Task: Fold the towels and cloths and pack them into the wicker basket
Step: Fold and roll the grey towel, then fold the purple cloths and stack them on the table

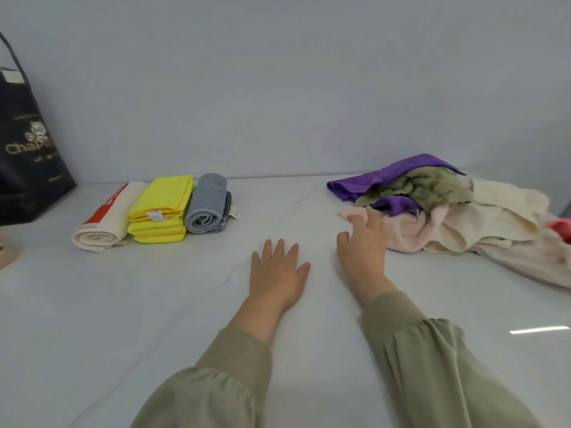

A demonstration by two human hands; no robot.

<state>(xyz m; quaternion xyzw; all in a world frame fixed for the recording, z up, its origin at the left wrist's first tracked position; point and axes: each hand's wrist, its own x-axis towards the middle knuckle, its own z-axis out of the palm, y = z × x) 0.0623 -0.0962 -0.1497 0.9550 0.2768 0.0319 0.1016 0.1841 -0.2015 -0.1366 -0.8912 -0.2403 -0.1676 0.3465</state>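
Your right hand [361, 251] holds nothing, its fingers spread wide with the tips at the edge of the pink cloth [404, 231] in the pile [500, 217], centre right. Your left hand [278, 270] lies flat on the table [123, 304], fingers straight. Three pieces are done, centre left: white roll [102, 223], yellow stack [160, 208], grey roll [205, 205]. The pile is unfolded, nothing is packed, and no basket is in view.

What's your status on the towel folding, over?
Left hand open, flat on table. Right hand open, at pink towel edge. Three folded cloths set aside; basket unseen.
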